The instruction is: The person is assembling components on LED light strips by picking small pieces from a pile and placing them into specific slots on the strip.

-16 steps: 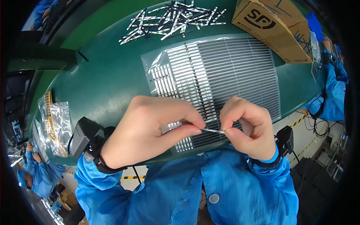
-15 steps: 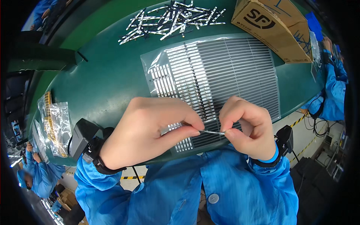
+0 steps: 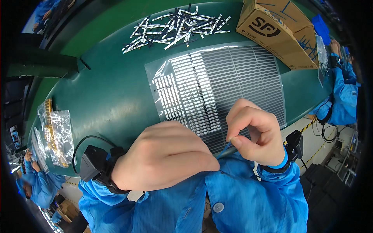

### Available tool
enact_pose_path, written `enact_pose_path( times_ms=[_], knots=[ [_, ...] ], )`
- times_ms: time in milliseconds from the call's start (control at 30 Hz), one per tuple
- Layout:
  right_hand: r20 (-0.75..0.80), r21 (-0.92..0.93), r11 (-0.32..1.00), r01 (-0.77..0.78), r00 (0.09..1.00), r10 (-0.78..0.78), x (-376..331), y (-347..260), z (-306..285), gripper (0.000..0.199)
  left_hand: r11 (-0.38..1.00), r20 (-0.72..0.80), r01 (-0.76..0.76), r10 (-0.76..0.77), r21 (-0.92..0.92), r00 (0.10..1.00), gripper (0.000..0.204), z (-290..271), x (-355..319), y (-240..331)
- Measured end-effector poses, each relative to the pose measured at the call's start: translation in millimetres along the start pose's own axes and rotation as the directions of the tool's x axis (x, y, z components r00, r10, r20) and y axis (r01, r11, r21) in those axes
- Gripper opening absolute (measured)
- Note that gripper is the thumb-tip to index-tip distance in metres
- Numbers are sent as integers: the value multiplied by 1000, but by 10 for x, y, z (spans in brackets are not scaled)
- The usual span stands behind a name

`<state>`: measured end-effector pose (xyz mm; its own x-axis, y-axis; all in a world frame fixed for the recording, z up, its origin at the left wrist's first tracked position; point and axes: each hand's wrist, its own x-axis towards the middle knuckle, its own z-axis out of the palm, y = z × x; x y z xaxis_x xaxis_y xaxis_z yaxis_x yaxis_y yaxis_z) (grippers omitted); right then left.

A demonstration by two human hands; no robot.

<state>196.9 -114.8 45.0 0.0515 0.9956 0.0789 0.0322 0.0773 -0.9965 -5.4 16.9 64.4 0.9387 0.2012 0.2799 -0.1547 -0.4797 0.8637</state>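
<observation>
Hands, two of them, meet at the lower middle of the frame, just above the wearer's blue jacket front. The left hand [image 3: 167, 157] is curled into a loose fist, its grip turned away, so whether it pinches anything cannot be told. The right hand [image 3: 254, 134] has thumb and forefinger pressed narrowly on one thin strip [image 3: 224, 150], which slants down toward the left knuckles. Each wrist carries one black band with a small box: two in all.

Above the hands, at the centre, lies one clear plastic sheet [image 3: 233, 77] ruled with many rows of pale narrow strips, too many to count; the hands cover its lower edge. One loose heap of metal strips [image 3: 176, 27] sits at the upper middle. One brown cardboard box [image 3: 278, 29] stands at the upper right. Clear bags [image 3: 58, 136] with yellow parts lie at the left edge, at least two. All rest on the green bench [image 3: 108, 93]. One other person's blue sleeve [image 3: 344, 97] shows at the right rim.
</observation>
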Motion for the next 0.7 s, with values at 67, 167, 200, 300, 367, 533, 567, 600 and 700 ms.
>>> enact_pose_path(
  times_ms=[67, 167, 200, 300, 367, 533, 567, 600, 700],
  knots=[
    [-16, -44, 999, 7, 1000, -7, 14, -55, -21, 14, 1000, 25, -29, 29, -3, 999, 13, -33, 1, -6],
    [-53, -229, 970, 80, 994, -95, 86, -199, -165, 12, 999, 5, 30, -31, 25, 1000, 14, -28, 21, 49],
    [-121, -412, 901, 137, 972, -203, 132, -279, -269, 11, 997, -66, 19, -15, 71, 998, 15, -26, 33, 63],
    [-473, -715, 698, -29, 756, -453, 262, -455, -624, 5, 995, -122, 13, 0, 102, 992, 17, -29, -19, 55],
    [-481, -819, 572, -57, 613, -627, 350, -507, -1090, 2, 991, -112, 130, -125, 35, 986, 15, -9, -63, 51],
    [-288, -930, 1, -368, 727, -624, 493, -372, -1899, 12, 986, -141, 165, -164, -1, 976, 15, 70, -118, 2],
    [-374, -906, 49, -421, 740, -560, 522, -289, -1929, 15, 983, -132, 179, -182, -32, 974, 16, 73, -136, -12],
    [-370, -906, 45, -420, 738, -564, 549, -263, -1974, 15, 978, -124, 198, -204, -63, 971, 17, 70, -154, -14],
    [-513, -849, 146, -508, 727, -456, 578, -235, -2077, 16, 978, -145, 193, -202, -75, 969, 16, 58, -162, -7]
  ],
)
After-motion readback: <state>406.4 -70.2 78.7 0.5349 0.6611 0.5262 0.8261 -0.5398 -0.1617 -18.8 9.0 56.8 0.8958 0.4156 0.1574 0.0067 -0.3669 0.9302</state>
